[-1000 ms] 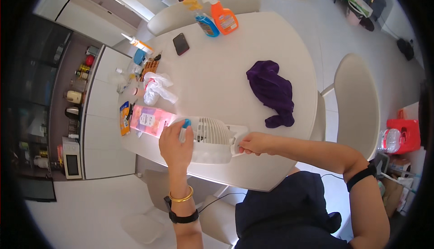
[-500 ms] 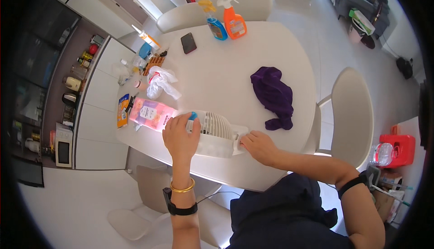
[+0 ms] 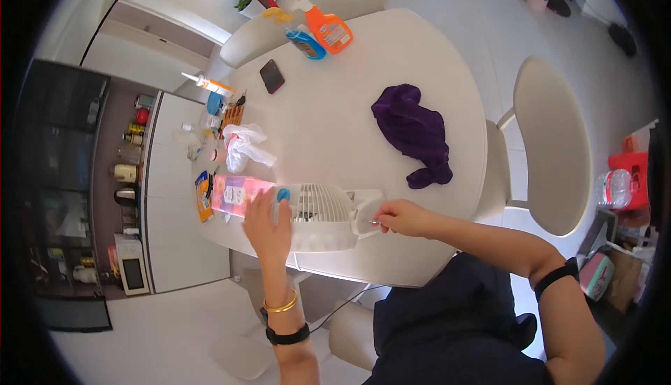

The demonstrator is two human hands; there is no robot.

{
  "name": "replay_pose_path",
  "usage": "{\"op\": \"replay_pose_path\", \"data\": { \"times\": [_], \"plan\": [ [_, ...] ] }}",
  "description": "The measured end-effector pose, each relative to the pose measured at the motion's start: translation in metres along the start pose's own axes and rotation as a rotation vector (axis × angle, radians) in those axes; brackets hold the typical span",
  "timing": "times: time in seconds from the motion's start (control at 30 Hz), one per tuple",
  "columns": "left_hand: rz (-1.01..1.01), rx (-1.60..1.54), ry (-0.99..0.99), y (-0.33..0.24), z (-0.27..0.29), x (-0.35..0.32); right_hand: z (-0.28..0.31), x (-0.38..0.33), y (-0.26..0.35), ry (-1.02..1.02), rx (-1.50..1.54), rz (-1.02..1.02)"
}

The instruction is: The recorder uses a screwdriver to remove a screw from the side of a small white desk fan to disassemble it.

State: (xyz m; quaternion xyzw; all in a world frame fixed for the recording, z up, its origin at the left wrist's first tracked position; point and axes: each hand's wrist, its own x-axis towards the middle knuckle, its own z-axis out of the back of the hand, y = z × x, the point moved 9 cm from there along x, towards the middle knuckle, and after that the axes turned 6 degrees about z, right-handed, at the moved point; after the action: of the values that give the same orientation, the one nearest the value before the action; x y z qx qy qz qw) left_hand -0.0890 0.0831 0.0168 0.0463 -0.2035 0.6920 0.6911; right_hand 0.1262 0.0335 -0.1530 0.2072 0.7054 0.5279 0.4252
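Observation:
A white fan (image 3: 321, 234) with a slatted grille lies on its side near the table's front edge. My left hand (image 3: 265, 225) grips its left end, thumb and fingers apart around the rim, beside a round blue centre piece (image 3: 283, 195). At the fan's right end is its white stand (image 3: 366, 210). There my right hand (image 3: 402, 218) is closed in a pinch on a small shiny metal piece (image 3: 375, 222), too small to name, at the joint of the stand. A purple cloth (image 3: 412, 133) lies crumpled beyond my right hand.
Past my left hand are a pink tissue pack (image 3: 234, 193), an orange pouch (image 3: 203, 196) and a white plastic bag (image 3: 244, 148). Farther off lie a phone (image 3: 272, 76), a blue spray bottle (image 3: 306, 44) and an orange one (image 3: 331, 32). A chair (image 3: 552, 147) stands right.
My right hand has drawn back slightly from the fan's stand, and a small metal piece now shows at its fingertips. My left hand stays at the fan's end. The view has turned.

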Motion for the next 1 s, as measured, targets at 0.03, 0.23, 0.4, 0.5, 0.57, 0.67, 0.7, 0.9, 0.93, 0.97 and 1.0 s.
{"op": "replay_pose_path", "data": {
  "times": [0.03, 0.23, 0.4, 0.5, 0.57, 0.67, 0.7, 0.9, 0.93, 0.97, 1.0],
  "plan": [
    [-0.065, 0.054, -0.153, -0.022, 0.01, -0.006, 0.007, -0.011, -0.008, -0.018, 0.025, -0.014],
    [0.61, -0.658, 0.508, -0.092, -0.043, -0.142, 0.021, -0.09, 0.03, -0.314, 0.23, 0.381],
    [0.895, -1.073, 0.586, -0.117, -0.1, -0.181, 0.014, -0.107, 0.014, -0.401, -0.269, 0.555],
    [0.892, -0.963, 0.564, -0.112, -0.103, -0.183, 0.033, -0.108, 0.004, -0.536, -0.19, 0.632],
    [0.881, -0.874, 0.528, -0.107, -0.099, -0.183, 0.057, -0.113, -0.02, -0.698, -0.078, 0.481],
    [0.85, -0.803, 0.569, -0.106, -0.096, -0.19, 0.0, -0.092, -0.062, 0.187, 0.47, 0.063],
    [0.85, -0.788, 0.579, -0.106, -0.096, -0.19, -0.002, -0.091, -0.065, 0.185, 0.487, 0.063],
    [0.763, -0.698, 0.557, -0.101, -0.076, -0.172, -0.013, -0.085, -0.055, 0.289, 0.743, 0.114],
    [0.759, -0.694, 0.551, -0.098, -0.073, -0.167, -0.007, -0.079, -0.049, 0.238, 0.684, 0.194],
    [0.588, -0.541, 0.481, -0.102, -0.059, -0.152, -0.001, -0.074, -0.043, 0.188, 0.626, 0.268],
    [0.419, -0.389, 0.41, -0.106, -0.044, -0.137, 0.001, -0.068, -0.04, 0.191, 0.627, 0.271]
  ]
}}
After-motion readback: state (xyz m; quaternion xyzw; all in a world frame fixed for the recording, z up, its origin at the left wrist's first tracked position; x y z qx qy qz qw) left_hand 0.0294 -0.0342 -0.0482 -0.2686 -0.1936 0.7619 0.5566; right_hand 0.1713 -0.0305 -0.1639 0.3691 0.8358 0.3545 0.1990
